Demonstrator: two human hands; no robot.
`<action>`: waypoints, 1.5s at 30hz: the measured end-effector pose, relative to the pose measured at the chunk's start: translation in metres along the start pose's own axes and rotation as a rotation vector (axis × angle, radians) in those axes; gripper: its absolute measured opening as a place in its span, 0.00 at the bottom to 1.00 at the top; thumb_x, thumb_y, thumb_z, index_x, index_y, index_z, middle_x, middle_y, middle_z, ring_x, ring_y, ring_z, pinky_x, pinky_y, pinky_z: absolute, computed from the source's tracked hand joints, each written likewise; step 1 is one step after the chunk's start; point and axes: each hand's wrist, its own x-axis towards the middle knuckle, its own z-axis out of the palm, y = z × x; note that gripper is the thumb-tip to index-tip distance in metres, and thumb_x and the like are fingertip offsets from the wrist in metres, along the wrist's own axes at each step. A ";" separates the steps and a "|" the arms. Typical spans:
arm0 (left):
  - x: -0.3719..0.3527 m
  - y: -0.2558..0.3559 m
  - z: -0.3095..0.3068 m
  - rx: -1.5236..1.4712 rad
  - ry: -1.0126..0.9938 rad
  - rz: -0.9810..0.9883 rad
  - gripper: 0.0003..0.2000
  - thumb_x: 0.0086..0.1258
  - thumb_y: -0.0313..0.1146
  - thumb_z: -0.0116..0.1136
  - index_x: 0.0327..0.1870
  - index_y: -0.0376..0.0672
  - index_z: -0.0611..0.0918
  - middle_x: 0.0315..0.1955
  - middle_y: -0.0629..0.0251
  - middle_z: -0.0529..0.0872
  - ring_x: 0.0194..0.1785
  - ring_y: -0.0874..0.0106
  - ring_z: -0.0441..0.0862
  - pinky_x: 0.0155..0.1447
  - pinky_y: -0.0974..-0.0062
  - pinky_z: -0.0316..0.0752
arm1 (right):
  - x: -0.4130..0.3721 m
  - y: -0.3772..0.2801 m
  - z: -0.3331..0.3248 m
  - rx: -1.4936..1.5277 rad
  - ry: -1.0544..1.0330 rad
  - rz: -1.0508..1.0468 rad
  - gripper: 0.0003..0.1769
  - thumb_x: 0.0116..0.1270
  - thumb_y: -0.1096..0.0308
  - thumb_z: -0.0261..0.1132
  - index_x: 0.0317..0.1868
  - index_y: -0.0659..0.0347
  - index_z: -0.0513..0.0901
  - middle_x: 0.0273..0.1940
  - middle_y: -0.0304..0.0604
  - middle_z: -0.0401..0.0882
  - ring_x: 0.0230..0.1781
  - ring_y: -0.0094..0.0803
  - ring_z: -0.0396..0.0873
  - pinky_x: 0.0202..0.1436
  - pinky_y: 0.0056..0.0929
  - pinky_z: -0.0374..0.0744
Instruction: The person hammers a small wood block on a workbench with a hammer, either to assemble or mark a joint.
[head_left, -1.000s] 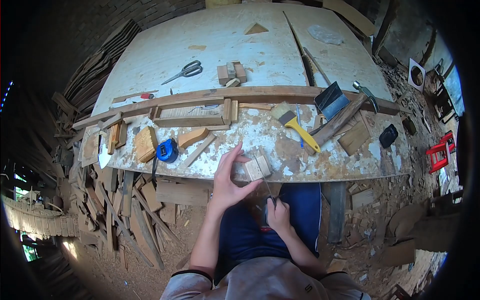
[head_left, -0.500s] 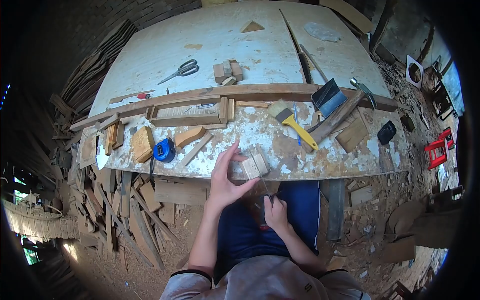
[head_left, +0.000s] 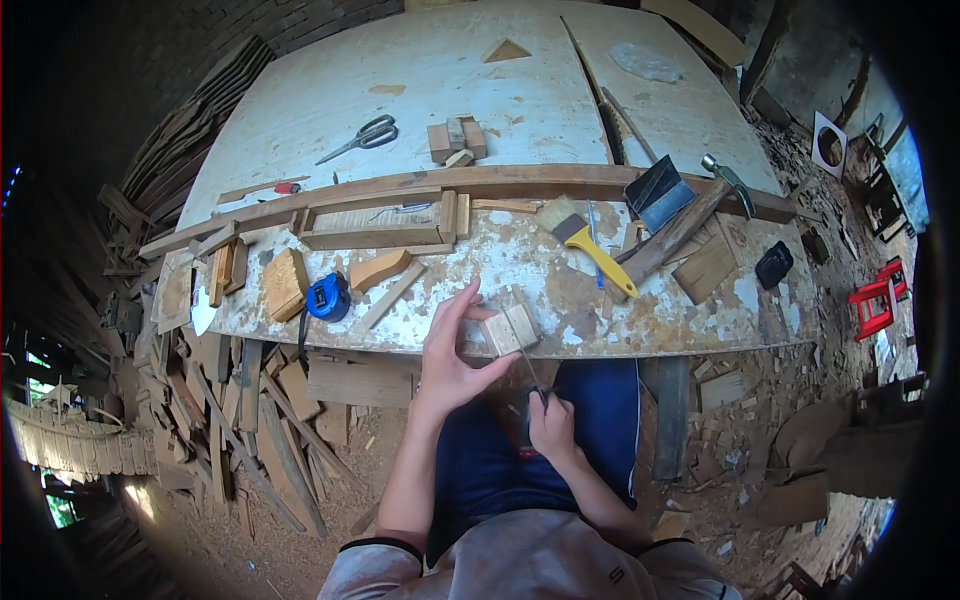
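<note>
At the near edge of the worktable, my left hand (head_left: 452, 350) is curved around a small light wooden block (head_left: 508, 331), thumb at its near side and fingers at its left. My right hand (head_left: 552, 424), closed below the table edge and over my lap, grips the dark handle of a thin-bladed hand tool (head_left: 531, 372). Its narrow blade slants up from the fist to the block, where a dark line runs across the top. Part of the handle is hidden by the fist.
On the worktable (head_left: 660, 325) lie a blue tape measure (head_left: 328, 297), a yellow-handled brush (head_left: 598, 258), a hammer (head_left: 728, 184), scissors (head_left: 362, 138) and a wooden frame (head_left: 380, 238). A long wooden rail (head_left: 540, 181) crosses it. Scrap wood (head_left: 270, 440) is heaped on the floor at left.
</note>
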 end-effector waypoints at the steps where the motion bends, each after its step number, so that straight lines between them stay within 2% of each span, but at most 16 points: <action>1: -0.001 0.000 0.000 -0.002 0.000 -0.002 0.56 0.50 0.34 0.91 0.85 0.41 0.71 0.52 0.59 0.90 0.69 0.60 0.84 0.75 0.60 0.75 | 0.001 -0.004 0.000 0.013 0.009 -0.011 0.12 0.81 0.69 0.66 0.44 0.73 0.86 0.33 0.66 0.87 0.35 0.68 0.87 0.37 0.57 0.84; 45: 0.000 0.001 0.000 -0.001 0.003 0.001 0.55 0.50 0.34 0.91 0.84 0.39 0.72 0.51 0.59 0.92 0.67 0.61 0.85 0.75 0.60 0.75 | 0.007 -0.006 0.001 -0.004 0.031 -0.014 0.12 0.82 0.68 0.66 0.44 0.72 0.86 0.32 0.66 0.87 0.34 0.68 0.87 0.36 0.57 0.83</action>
